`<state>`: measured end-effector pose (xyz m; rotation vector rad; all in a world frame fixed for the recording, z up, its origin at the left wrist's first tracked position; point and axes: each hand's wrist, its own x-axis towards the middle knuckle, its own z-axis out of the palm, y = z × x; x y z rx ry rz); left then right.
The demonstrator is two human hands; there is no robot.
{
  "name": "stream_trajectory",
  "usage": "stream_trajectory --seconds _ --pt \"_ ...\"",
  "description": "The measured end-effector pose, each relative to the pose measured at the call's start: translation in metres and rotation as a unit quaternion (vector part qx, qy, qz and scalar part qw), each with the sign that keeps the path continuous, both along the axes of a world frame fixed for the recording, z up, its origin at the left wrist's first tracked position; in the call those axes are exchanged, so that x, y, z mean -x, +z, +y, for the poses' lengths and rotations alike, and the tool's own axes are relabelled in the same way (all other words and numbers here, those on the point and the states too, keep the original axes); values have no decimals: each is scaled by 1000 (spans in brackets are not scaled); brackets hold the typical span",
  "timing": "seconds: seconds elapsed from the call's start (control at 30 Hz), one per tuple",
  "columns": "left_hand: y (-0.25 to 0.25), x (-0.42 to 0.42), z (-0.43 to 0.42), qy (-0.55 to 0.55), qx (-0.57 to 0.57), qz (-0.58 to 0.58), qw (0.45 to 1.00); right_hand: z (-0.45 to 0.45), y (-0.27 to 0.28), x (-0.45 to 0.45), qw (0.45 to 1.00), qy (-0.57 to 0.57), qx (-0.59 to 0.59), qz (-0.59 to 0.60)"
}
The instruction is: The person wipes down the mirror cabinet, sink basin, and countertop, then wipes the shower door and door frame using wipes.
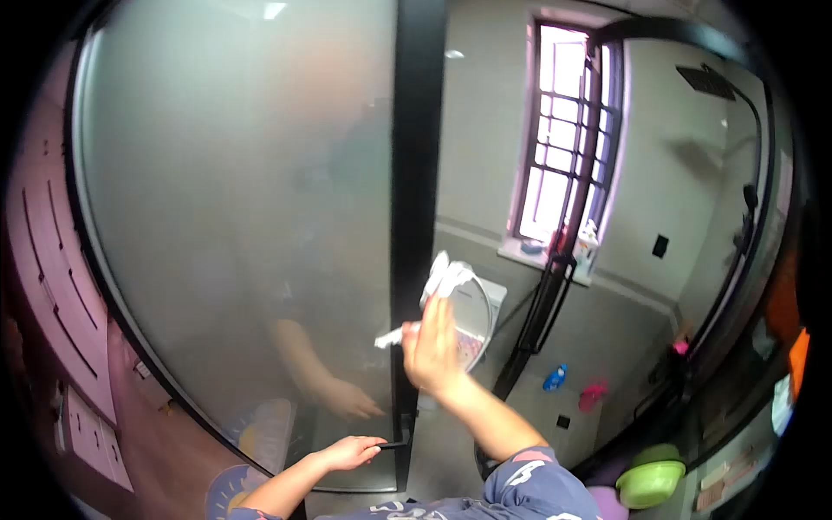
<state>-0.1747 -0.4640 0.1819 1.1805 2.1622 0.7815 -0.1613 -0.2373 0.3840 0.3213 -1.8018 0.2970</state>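
My left hand [348, 452] is closed on the black handle [394, 445] of a frosted glass door [234, 173]. Higher up, my right hand [433, 348] presses a white cloth [448, 276] against the edge of the door's black frame [418, 156]. Part of the cloth sticks out above my fingers and another bit to the left, while the rest is hidden under the hand. A dim reflection of an arm shows in the glass. Just behind my right hand is a white toilet [492, 299] with its lid raised.
A barred window [563, 130] is in the far wall, with bottles [588, 243] on its sill. A shower head [706, 82] hangs at right. On the floor are a blue bottle [555, 378], a pink item [593, 395] and a green basin [652, 482]. Pale cabinets [61, 260] line the left.
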Motion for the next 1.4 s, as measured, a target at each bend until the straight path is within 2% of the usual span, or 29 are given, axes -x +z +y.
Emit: stream_trajectory --seconds 0.07,0.13,0.17,0.27,0.3,0.37,0.4,0.43,0.47,0.5,0.57,0.63,0.7,0.73,0.77,0.8,0.83,0.9,0.93,0.97,1.07,1.23,1.3,1.37,1.4 --pt "-7 -5 -1 5 -25 40 999 2 101 2 997 -9 -37 74" --pt "-9 -13 1 19 -27 38 999 -8 205 -8 985 -72 -89 126" --pt "-10 -17 -1 15 -39 52 998 -15 252 -7 963 -155 -144 169" --pt "-28 -18 -5 19 -65 71 995 -42 378 17 886 -258 -210 323" --pt "-23 -22 -7 22 -72 75 994 -59 411 16 887 -270 -211 309" --pt "-35 -19 -11 20 -101 79 992 -87 465 35 814 -251 -219 476" --pt "-37 -19 -12 18 -123 92 988 -119 468 33 964 -44 -236 116" --pt "-38 -17 -10 21 -128 96 987 -151 471 31 974 83 -60 -203" --pt "-39 -17 -11 24 -129 89 987 -190 447 15 986 -48 -159 -24" --pt "-41 -18 -14 25 -128 79 988 -222 414 39 949 -111 -240 171" --pt "-42 -20 -15 22 -139 90 986 -282 330 53 887 -129 -435 87" --pt "-34 -24 -17 25 -112 80 990 -299 264 84 823 -24 -556 114" --pt "-50 -20 -18 18 -124 72 989 -286 304 56 878 -27 -477 22" --pt "-29 -26 -21 24 -87 40 995 -264 329 59 901 -59 -414 117" --pt "-47 -20 -20 4 -120 63 991 -246 364 54 921 -95 -348 150" --pt "-62 -17 -20 -5 -131 71 989 -223 396 51 926 -111 -309 186" --pt "-71 -15 -18 -10 -141 81 987 -200 429 40 927 -178 -251 215" --pt "-61 -21 -25 -19 -130 66 989 -161 481 31 902 -302 -142 274" --pt "-54 -22 -28 -42 -124 -11 991 -148 502 28 890 -351 -78 281" --pt "-40 -32 -40 -14 -209 20 978 -147 514 25 880 -382 -25 282" --pt "-40 -48 -62 -39 -266 -17 963 -219 526 31 910 -320 68 256" --pt "-79 -37 -112 -42 -235 -85 967 -391 469 42 941 -218 -82 244" --pt "-97 -26 -132 -26 -225 -103 968 -424 479 63 935 -220 -94 262" --pt "-111 -16 -149 -12 -216 -122 969 -446 484 67 915 -285 -176 224" --pt "-118 -9 -159 -7 -213 -129 968 -458 479 67 943 -221 -133 211"
